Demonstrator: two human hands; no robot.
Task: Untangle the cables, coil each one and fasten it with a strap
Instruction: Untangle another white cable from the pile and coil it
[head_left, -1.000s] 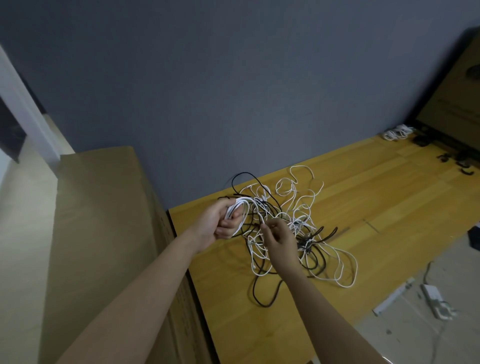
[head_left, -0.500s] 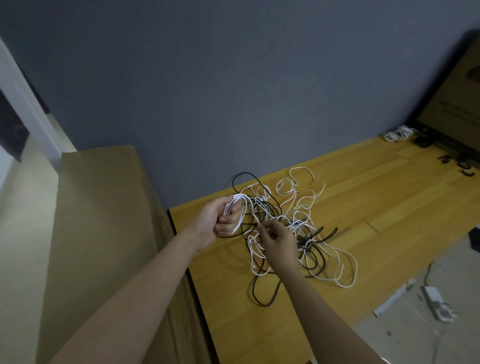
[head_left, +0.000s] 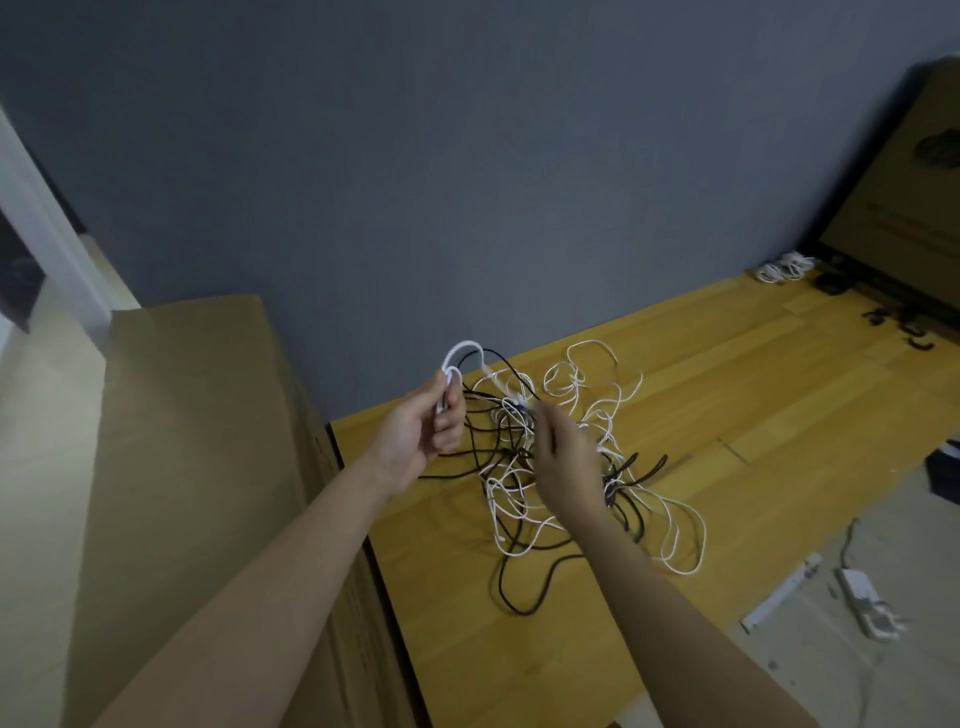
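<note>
Since a second ago: left hand (head_left: 423, 434) has lifted its white loops (head_left: 460, 358) higher off the table (head_left: 779, 415)
Hands: left grips the loops; right hand (head_left: 563, 457) pinches a strand in the tangle (head_left: 561, 462)
Handling: light, limp, snag-prone; hold near plugs
Around: cardboard box (head_left: 197, 467) left, coiled cables (head_left: 782, 266) far right

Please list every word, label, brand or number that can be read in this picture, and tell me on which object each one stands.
No text is readable.
Brown cardboard panel leaning at far right: a dark round mark and faint printed lines, too blurred to read.
White power adapter on the floor: no legible marking.
Large brown cardboard box at left: no print visible.
</note>
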